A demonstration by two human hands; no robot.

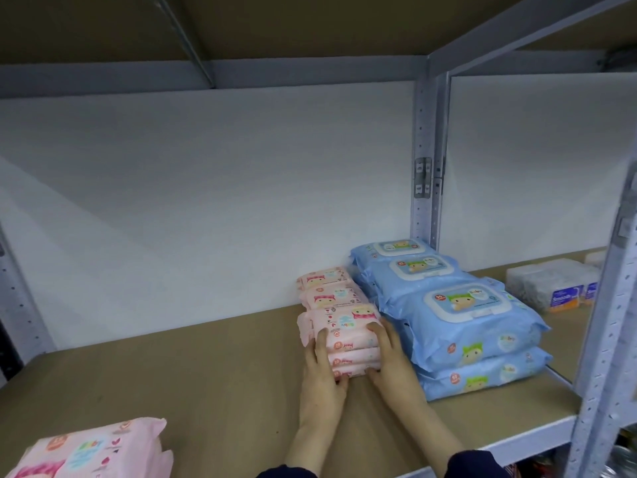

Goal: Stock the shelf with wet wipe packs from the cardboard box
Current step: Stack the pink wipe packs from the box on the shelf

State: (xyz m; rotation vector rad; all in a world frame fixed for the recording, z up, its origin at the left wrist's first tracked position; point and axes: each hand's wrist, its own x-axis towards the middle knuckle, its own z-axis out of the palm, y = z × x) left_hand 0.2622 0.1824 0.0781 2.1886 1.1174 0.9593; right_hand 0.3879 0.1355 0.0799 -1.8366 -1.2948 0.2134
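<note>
On the shelf (213, 370), both hands clasp a small stack of pink packs (348, 339).

The left hand (322, 370) presses the stack's left end, the right hand (393, 360) its right end, and the fingers hide part of the print. Behind it stand more pink packs (327, 288); blue packs (462, 315) lie touching on the right, "Baby" just readable. A big pink pack (93, 450) is cut off lower left. Beyond the post (425, 160), a clear box (551, 282) carries blurred writing.
</note>
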